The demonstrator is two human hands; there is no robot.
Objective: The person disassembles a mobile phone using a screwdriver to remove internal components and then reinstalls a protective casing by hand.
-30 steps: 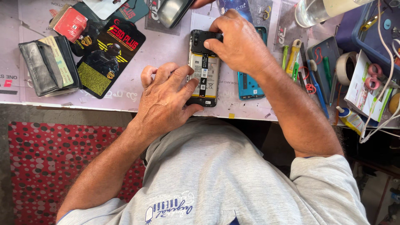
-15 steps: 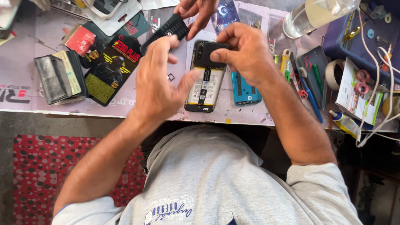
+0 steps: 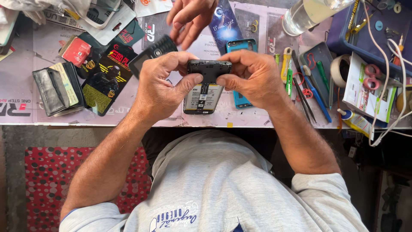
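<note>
An opened smartphone [image 3: 204,92] with its back cover off and battery showing is raised over the table's near edge. My left hand [image 3: 161,86] grips its left side, thumb pressed on the black top section. My right hand [image 3: 253,77] grips the right side, thumb also on that black section. The blue back cover [image 3: 241,47] lies on the table behind my right hand. Another person's hand [image 3: 191,15] reaches in from the far side, above a black keypad phone [image 3: 151,52].
A black wallet [image 3: 58,88] and printed packages [image 3: 105,77] lie at left. Screwdrivers and tweezers [image 3: 311,88], a tape roll [image 3: 341,68], a glue bottle [image 3: 354,120], a clear bottle [image 3: 307,15] and a blue tray [image 3: 373,30] crowd the right. A red dotted mat [image 3: 43,189] covers the floor.
Both my hands have closed on the phone's upper end and lifted it nearer. The other person's hand has let go of the keypad phone and hovers above it.
</note>
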